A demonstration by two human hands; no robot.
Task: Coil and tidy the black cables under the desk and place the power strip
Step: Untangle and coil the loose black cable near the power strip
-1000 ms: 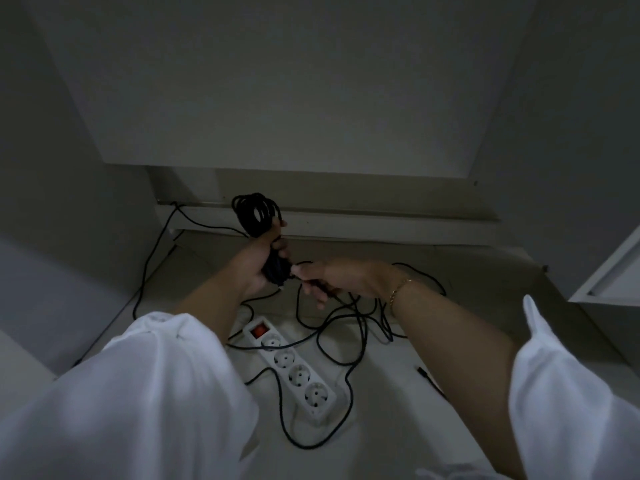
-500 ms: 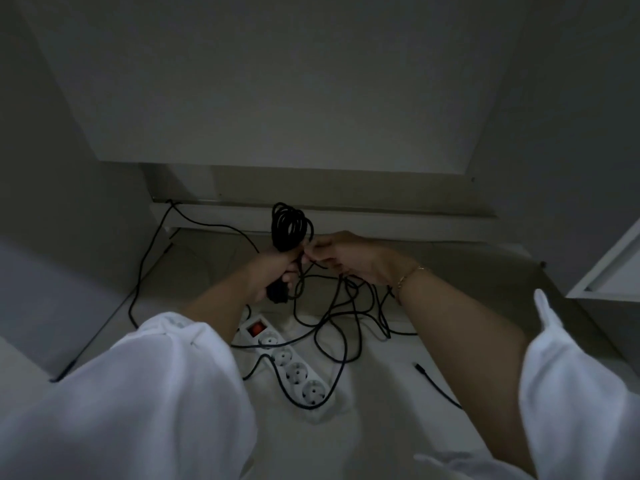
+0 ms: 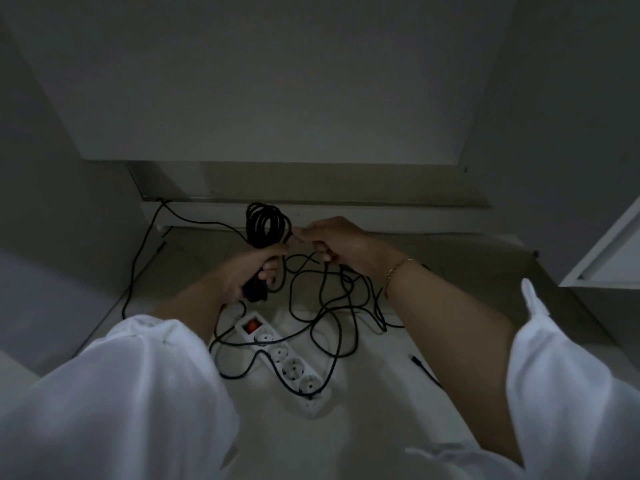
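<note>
My left hand (image 3: 247, 271) grips a coil of black cable (image 3: 265, 221) that stands up above the fist, with a black plug at the bottom of the grip. My right hand (image 3: 334, 242) pinches the loose strand of the same cable right beside the coil. The rest of the black cable (image 3: 337, 308) hangs from my hands and lies in tangled loops on the floor. A white power strip (image 3: 280, 355) with a red switch lies on the floor below my hands, with cable loops crossing it.
Another thin black cable (image 3: 138, 258) runs from the back ledge down the left wall. A loose cable end (image 3: 420, 365) lies on the floor at the right. Desk panels close in on the left, back and right; a white drawer unit (image 3: 606, 258) juts in at the right.
My right hand has moved from low beside the plug up to the coil, laying one more turn. The loose loops on the floor have shifted and drawn in.
</note>
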